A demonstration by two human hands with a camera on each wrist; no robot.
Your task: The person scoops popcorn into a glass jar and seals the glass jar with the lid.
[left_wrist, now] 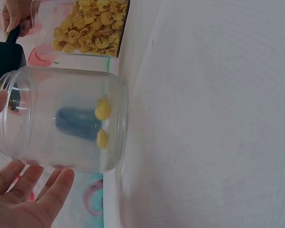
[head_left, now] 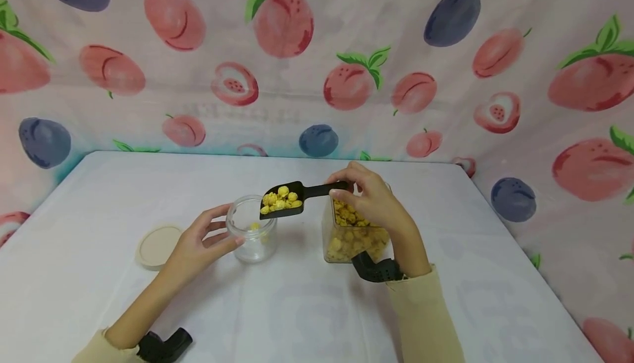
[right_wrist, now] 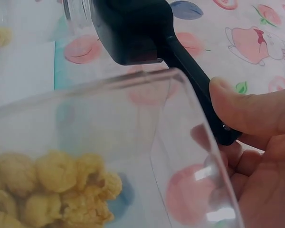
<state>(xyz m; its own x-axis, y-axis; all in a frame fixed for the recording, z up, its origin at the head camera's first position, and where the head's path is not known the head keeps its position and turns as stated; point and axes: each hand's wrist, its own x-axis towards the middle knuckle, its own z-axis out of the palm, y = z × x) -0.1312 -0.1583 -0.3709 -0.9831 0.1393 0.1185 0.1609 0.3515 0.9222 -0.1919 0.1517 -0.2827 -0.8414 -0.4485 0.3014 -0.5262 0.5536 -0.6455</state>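
In the head view, my right hand grips the handle of a black scoop, and its bowl, loaded with yellow popcorn, overlaps the rim of a clear round jar. Thumb and fingers of my left hand hold that jar from its left side, close to the mouth. The jar stands upright on the table. Two popcorn pieces show near its bottom in the left wrist view. Below my right hand, a clear square container holds a heap of popcorn; the right wrist view shows its rim in front of the scoop.
A round cream lid lies on the white-covered table, left of the jar and behind my left forearm. A fruit-printed curtain rises behind the table and along its right side.
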